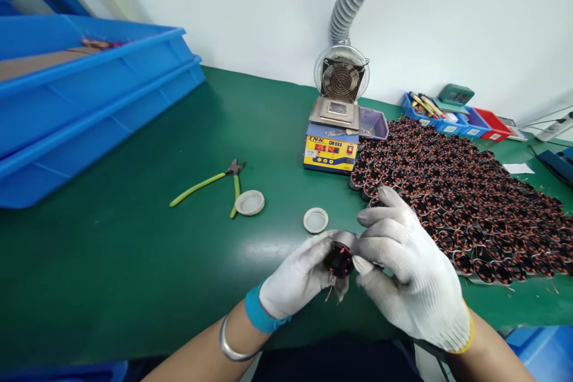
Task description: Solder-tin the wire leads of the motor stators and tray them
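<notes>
My left hand point(299, 277), in a white glove, is closed around a motor stator point(339, 258), a grey metal ring with dark insides and copper windings. Its open end tilts toward me, and thin wire ends hang below it. At the ring's right edge, my gloved right hand point(403, 268) pinches with thumb and forefinger while its other fingers are raised. Whether a wire lies between those fingertips is hidden. Just beyond the stator lies a small round pale dish point(316, 221). A second pale dish point(249, 202) rests against the yellow-green handle of the cutting pliers point(233, 168).
Many similar stators point(465, 203) stand packed across the right side. Behind are a yellow-blue solder pot point(331, 152), a fume fan point(342, 80) with a grey hose, and a purple tray point(376, 122). Blue bins point(89, 101) stack at left; small bins point(474, 122) line the back right.
</notes>
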{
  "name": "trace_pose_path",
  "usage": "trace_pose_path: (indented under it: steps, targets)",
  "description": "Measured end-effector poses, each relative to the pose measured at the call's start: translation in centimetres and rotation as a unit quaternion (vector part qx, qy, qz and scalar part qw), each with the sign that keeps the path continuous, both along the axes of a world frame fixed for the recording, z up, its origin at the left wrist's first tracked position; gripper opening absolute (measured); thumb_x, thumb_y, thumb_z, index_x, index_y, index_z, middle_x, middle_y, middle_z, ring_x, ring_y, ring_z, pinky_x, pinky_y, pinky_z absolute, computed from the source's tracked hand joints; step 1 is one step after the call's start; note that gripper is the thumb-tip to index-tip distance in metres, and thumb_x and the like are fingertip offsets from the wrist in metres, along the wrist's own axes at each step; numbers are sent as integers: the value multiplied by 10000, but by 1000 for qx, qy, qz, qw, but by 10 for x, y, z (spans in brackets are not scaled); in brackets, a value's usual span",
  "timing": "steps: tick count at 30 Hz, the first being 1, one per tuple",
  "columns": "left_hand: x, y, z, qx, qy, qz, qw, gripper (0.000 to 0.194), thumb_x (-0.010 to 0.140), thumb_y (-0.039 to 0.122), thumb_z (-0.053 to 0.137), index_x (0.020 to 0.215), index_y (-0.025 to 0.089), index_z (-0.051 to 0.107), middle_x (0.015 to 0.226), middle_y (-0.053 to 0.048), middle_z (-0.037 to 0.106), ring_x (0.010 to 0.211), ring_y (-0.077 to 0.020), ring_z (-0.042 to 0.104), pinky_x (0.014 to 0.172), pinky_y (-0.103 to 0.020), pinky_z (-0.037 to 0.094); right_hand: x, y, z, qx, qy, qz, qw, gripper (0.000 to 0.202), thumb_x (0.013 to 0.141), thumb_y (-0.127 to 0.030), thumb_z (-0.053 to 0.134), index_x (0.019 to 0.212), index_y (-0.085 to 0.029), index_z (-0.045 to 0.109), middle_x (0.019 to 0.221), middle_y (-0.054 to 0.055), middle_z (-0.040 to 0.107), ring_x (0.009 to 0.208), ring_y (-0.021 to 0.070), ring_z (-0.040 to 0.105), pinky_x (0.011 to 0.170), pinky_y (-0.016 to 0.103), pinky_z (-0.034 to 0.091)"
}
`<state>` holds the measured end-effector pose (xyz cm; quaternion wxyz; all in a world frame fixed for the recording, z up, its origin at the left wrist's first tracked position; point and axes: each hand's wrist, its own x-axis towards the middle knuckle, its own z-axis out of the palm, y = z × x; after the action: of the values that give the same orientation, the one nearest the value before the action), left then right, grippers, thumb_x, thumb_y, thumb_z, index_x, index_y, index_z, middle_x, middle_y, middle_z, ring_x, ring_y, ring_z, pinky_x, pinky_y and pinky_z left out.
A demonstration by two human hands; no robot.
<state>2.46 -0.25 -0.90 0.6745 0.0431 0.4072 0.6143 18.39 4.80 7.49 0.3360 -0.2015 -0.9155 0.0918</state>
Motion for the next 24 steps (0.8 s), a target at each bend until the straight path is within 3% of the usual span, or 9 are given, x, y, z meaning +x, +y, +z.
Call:
trace_pose_path:
  steps: [2,4,7,9,12,15,17,19,24]
  targets:
    - [5,-4,1,71,53,-18,996,438,508,331,936,850,150,731,772,-71,677,706,-224,653,621,-305,549,3,0,-9,-46,36,-14,998,107,839,-117,615,907,-198,632,810,26,682,991,198,673,1167,525,371]
    - [11,-8,3,132,139,34,981,511,488,322,948,925,166,735,900,-82,714,812,-229,685,715,-288,567,6,-2,-16,-159,94,-27,982,68,864,-157,609,829,-215,623,787,18,675,1005,195,672,1105,465,450]
    - [17,-12,2,131,222,137,956,560,455,292,957,956,183,732,978,-94,740,871,-253,709,754,-296,583,9,3,-22,-355,196,-42,913,165,888,-267,608,729,-225,615,760,22,663,1043,220,671,977,401,536]
    - [15,-12,-1,101,231,170,953,546,475,311,953,955,182,728,988,-98,747,859,-253,712,738,-303,591,11,19,-20,-398,287,-69,869,199,890,-353,602,741,-226,632,802,35,675,1043,244,675,954,424,543]
    - [5,-5,-6,76,185,165,966,463,599,410,899,956,173,723,1026,-104,738,818,-223,699,685,-299,587,4,71,-16,-329,288,-184,880,239,886,-441,582,883,-227,689,868,53,699,982,256,679,929,459,542]
    - [-2,2,-8,71,99,86,989,449,672,504,834,927,153,721,970,-99,719,650,-156,643,583,-280,555,-17,139,-21,-163,47,-282,944,321,860,-421,598,1085,-219,706,1095,94,696,1075,293,632,986,501,489]
    - [-2,4,-8,51,58,46,996,474,645,518,847,913,149,719,912,-82,704,593,-130,609,550,-269,538,-35,179,-29,-61,-108,-265,956,565,778,-398,690,1298,-192,618,1348,156,576,1218,361,543,1034,532,441]
    - [-1,4,-8,27,36,26,999,504,611,523,868,913,149,715,882,-72,691,593,-130,603,547,-266,533,-50,206,-37,-7,-212,-243,946,657,750,-407,723,1354,-190,579,1457,175,480,1309,393,457,1082,544,387]
    - [1,2,-9,-11,19,35,999,578,551,515,904,961,155,711,959,-80,685,678,-151,605,565,-273,532,-62,224,-43,5,-270,-229,935,580,758,-448,722,1275,-202,628,1492,156,439,1342,368,420,1119,509,344]
